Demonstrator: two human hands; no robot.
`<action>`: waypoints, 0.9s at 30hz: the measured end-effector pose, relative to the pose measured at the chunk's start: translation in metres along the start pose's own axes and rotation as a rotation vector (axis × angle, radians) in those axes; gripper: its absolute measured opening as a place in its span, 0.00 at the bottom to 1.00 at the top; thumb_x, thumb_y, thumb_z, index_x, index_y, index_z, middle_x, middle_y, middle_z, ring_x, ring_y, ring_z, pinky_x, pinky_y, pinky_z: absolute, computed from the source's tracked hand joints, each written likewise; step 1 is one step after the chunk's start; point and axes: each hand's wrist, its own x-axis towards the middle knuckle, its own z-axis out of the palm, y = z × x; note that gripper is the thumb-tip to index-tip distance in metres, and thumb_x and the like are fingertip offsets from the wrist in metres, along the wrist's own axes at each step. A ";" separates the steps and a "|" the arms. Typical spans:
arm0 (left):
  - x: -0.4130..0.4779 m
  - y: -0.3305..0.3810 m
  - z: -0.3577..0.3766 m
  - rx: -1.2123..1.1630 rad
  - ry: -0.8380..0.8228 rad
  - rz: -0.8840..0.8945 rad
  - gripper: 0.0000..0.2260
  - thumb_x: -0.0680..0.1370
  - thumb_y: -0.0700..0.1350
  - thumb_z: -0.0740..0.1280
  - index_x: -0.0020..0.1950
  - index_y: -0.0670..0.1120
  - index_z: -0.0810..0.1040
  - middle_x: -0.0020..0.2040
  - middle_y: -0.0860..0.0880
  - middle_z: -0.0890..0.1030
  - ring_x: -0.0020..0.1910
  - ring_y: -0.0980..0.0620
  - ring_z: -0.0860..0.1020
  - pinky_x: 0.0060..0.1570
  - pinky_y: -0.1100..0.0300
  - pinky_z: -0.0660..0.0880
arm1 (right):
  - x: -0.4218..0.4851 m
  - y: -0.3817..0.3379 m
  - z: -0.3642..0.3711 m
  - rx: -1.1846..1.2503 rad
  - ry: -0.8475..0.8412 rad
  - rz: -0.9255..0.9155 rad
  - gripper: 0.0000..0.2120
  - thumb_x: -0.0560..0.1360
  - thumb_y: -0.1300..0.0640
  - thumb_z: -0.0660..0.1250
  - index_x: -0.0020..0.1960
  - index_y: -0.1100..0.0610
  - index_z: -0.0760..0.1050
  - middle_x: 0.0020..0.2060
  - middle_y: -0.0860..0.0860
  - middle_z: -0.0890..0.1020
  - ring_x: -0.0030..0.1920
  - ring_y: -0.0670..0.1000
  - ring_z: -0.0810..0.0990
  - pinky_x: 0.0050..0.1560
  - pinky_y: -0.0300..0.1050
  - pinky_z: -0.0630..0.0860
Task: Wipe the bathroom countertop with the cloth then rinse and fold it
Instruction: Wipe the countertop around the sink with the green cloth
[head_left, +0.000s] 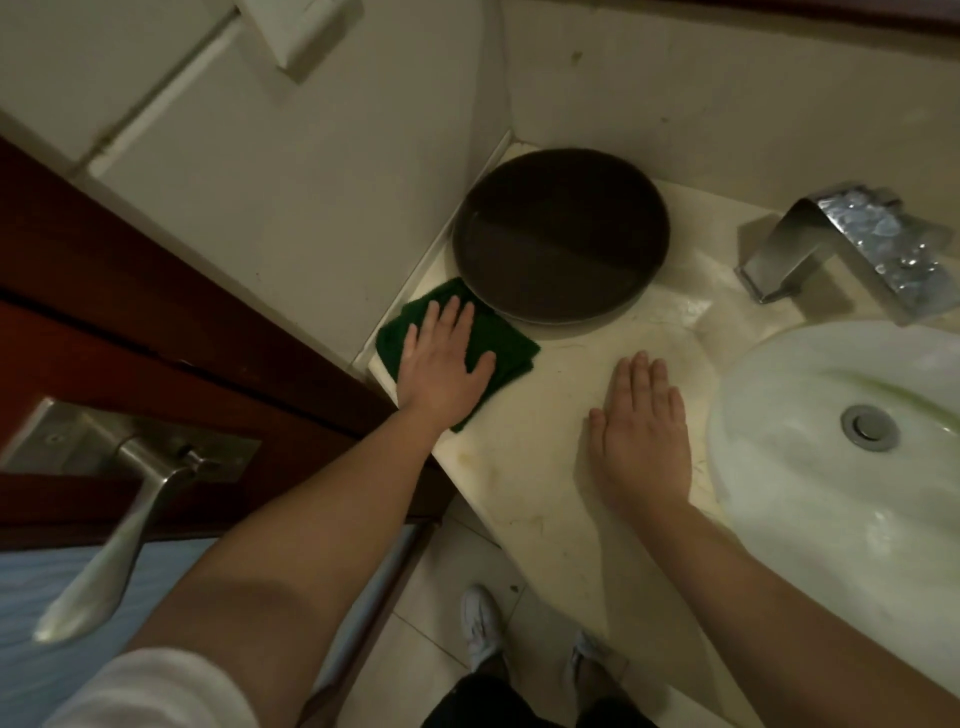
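A folded dark green cloth (511, 348) lies flat at the left end of the pale marble countertop (524, 447), beside the wall. My left hand (441, 364) presses palm-down on the cloth with fingers spread. My right hand (641, 431) rests flat on the bare countertop to the right, fingers together, holding nothing. The white oval sink (769, 467) with its metal drain (868, 427) sits just right of that hand.
A round dark tray (558, 236) stands behind the cloth, touching its far edge. A chrome faucet (852, 244) rises at the back right. A dark wooden door with a metal lever handle (130, 499) is at the left. My shoes (480, 623) show on the tiled floor.
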 end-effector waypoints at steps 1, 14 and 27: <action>0.002 -0.001 0.000 -0.009 0.014 -0.045 0.32 0.79 0.63 0.48 0.80 0.51 0.46 0.81 0.51 0.48 0.79 0.49 0.45 0.77 0.47 0.45 | 0.000 0.000 0.000 0.004 -0.002 0.002 0.31 0.81 0.48 0.44 0.79 0.62 0.45 0.79 0.59 0.49 0.79 0.57 0.46 0.77 0.52 0.44; -0.103 0.054 0.026 -0.219 0.089 -0.439 0.34 0.80 0.58 0.50 0.79 0.40 0.46 0.80 0.42 0.48 0.79 0.42 0.45 0.77 0.45 0.48 | 0.000 0.009 0.003 0.036 0.011 -0.077 0.29 0.82 0.51 0.48 0.79 0.62 0.47 0.79 0.60 0.51 0.79 0.59 0.48 0.78 0.55 0.48; -0.224 0.160 0.048 0.026 -0.226 0.386 0.34 0.80 0.59 0.49 0.78 0.40 0.43 0.79 0.39 0.44 0.78 0.40 0.41 0.76 0.43 0.44 | -0.001 0.061 -0.012 0.005 -0.051 -0.410 0.27 0.83 0.51 0.50 0.78 0.61 0.54 0.78 0.58 0.56 0.78 0.57 0.53 0.75 0.49 0.49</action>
